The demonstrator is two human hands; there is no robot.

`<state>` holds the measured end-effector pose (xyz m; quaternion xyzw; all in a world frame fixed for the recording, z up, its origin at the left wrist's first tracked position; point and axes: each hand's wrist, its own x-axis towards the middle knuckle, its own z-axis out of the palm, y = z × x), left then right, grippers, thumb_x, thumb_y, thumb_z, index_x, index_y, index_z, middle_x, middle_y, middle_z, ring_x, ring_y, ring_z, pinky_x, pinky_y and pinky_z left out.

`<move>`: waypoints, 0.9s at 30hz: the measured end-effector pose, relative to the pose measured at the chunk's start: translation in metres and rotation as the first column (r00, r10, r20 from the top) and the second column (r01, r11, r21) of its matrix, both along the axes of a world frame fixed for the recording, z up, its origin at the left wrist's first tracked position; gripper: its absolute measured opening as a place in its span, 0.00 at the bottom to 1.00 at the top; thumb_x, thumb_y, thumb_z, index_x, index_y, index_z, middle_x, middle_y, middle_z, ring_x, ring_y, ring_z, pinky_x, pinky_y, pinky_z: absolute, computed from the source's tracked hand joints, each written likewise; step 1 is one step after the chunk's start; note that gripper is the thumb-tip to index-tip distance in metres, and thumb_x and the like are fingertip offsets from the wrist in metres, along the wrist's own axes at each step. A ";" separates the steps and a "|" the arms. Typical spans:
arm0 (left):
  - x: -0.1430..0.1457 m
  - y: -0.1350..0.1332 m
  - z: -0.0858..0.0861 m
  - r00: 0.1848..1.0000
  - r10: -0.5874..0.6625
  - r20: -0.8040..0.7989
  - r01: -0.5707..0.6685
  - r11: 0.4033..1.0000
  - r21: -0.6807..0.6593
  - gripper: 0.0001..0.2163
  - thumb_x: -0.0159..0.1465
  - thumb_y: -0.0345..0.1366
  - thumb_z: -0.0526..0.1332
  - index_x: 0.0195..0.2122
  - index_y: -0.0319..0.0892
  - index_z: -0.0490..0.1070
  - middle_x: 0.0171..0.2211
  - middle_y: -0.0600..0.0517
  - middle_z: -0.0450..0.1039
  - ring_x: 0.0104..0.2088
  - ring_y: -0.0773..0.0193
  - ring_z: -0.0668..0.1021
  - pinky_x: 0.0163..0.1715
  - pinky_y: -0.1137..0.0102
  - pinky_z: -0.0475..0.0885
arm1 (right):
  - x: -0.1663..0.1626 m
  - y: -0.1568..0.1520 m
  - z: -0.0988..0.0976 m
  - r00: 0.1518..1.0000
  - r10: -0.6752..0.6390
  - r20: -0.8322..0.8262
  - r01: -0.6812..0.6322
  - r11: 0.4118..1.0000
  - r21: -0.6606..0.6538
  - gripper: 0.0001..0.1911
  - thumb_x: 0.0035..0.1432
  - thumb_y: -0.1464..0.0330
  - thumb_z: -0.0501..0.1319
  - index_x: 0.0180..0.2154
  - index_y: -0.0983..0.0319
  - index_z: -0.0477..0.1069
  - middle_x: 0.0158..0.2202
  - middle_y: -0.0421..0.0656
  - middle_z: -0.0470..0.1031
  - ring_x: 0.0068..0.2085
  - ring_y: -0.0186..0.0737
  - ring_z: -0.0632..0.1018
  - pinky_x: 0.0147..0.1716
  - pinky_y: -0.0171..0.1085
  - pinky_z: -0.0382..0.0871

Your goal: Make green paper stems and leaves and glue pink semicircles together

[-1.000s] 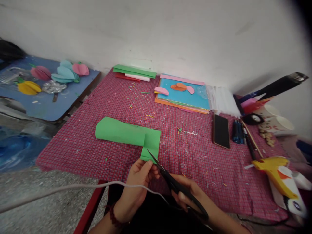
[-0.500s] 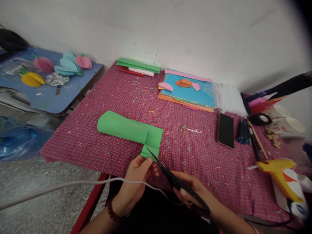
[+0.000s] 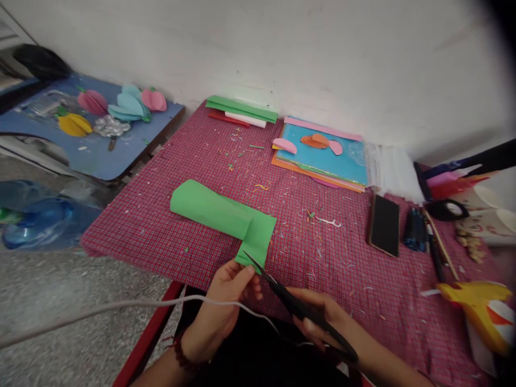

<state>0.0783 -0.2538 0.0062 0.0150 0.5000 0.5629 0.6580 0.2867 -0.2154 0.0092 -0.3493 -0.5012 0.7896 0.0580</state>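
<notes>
A folded green paper sheet [image 3: 220,214] lies on the red checked tablecloth [image 3: 330,263], its near corner hanging toward me. My left hand [image 3: 229,298] pinches that near corner between thumb and fingers. My right hand [image 3: 318,320] grips black scissors [image 3: 300,306] by the handles. The blades point up and left, and their tips touch the paper's near edge beside my left thumb. A white cable [image 3: 121,309] runs across in front of my left wrist.
At the back lie stacked coloured paper sheets [image 3: 322,156], folded green and red paper [image 3: 242,110], a black phone [image 3: 385,224], pens [image 3: 417,236], tape roll [image 3: 445,209] and a yellow glue gun [image 3: 479,301]. A blue side table [image 3: 92,156] at left holds paper fruit shapes. Paper scraps litter the cloth.
The view has shifted left, so everything sits further right in the picture. My hands, scissors and green paper keep the same hold and relation.
</notes>
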 end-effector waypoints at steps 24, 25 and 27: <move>-0.010 -0.009 0.000 0.996 -0.093 -0.006 0.093 0.995 -0.030 0.14 0.46 0.39 0.72 0.25 0.37 0.69 0.18 0.55 0.70 0.17 0.71 0.71 0.19 0.74 0.70 | 0.003 0.006 0.006 0.982 0.101 0.160 -0.116 0.990 0.085 0.29 0.55 0.55 0.63 0.56 0.61 0.69 0.27 0.39 0.65 0.23 0.29 0.62 0.20 0.29 0.56; -0.010 -0.009 0.000 0.995 -0.098 -0.005 0.098 0.995 -0.030 0.14 0.46 0.39 0.72 0.24 0.37 0.69 0.18 0.55 0.70 0.17 0.71 0.71 0.19 0.74 0.70 | 0.004 0.006 0.005 0.981 0.106 0.165 -0.123 0.987 0.102 0.29 0.55 0.55 0.63 0.56 0.61 0.70 0.27 0.40 0.67 0.24 0.30 0.63 0.20 0.29 0.57; -0.011 -0.009 0.001 0.994 -0.105 -0.001 0.105 0.994 -0.033 0.14 0.46 0.39 0.71 0.24 0.38 0.69 0.17 0.56 0.70 0.17 0.71 0.71 0.19 0.74 0.70 | 0.005 0.007 0.004 0.978 0.114 0.172 -0.136 0.983 0.123 0.29 0.55 0.55 0.63 0.56 0.60 0.70 0.28 0.42 0.68 0.25 0.31 0.64 0.21 0.30 0.59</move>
